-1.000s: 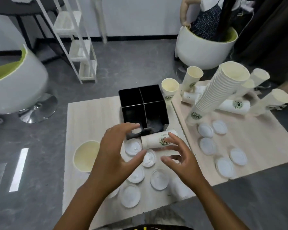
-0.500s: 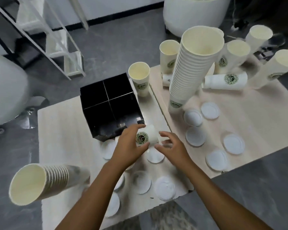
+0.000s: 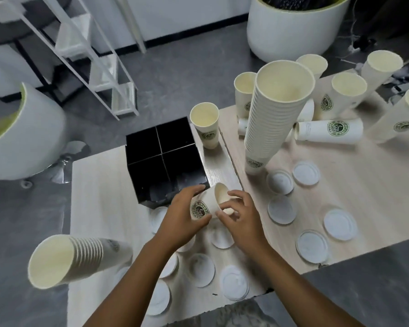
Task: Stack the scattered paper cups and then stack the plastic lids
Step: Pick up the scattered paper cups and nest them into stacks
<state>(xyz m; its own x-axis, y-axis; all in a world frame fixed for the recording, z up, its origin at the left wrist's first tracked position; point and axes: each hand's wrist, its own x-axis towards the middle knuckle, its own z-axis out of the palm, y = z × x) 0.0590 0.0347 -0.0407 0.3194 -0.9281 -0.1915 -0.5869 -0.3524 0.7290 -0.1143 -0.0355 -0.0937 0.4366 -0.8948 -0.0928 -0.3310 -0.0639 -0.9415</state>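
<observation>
Cup gripped between left hand fingers, right hand fingers pinching rim.

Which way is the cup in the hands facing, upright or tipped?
Tipped. The held cup lies on its side, open mouth facing up and right, gripped by the left hand; the right hand fingers pinch its rim.
</observation>
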